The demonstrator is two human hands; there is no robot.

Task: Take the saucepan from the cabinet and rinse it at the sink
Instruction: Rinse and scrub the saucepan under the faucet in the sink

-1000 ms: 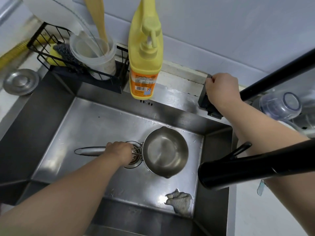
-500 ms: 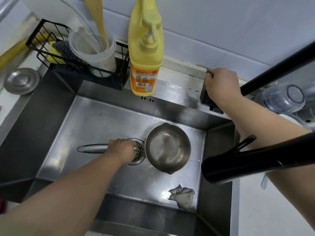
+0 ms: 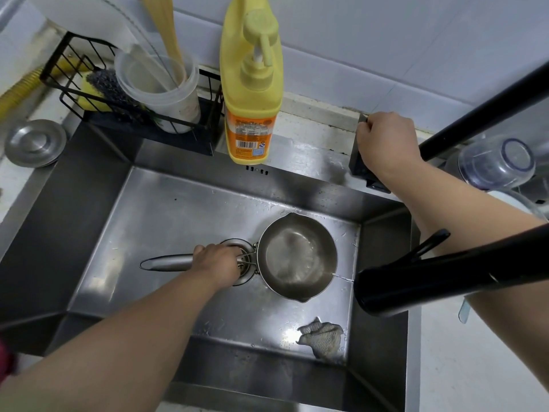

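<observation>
Holding: our left hand (image 3: 218,263) gripped the saucepan (image 3: 297,257) handle beside the drain.
Handling: we judged it stiff, light, slippery wet.
Right hand (image 3: 386,144): clasped the tap control (image 3: 361,165).

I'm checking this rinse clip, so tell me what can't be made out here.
Head view:
- Faucet control: mostly covered by the right hand; its setting is hidden.
- Saucepan handle: its middle is wrapped by the left hand.
- Drain: partly hidden by that hand.
- Soap bottle label: too small to read.
</observation>
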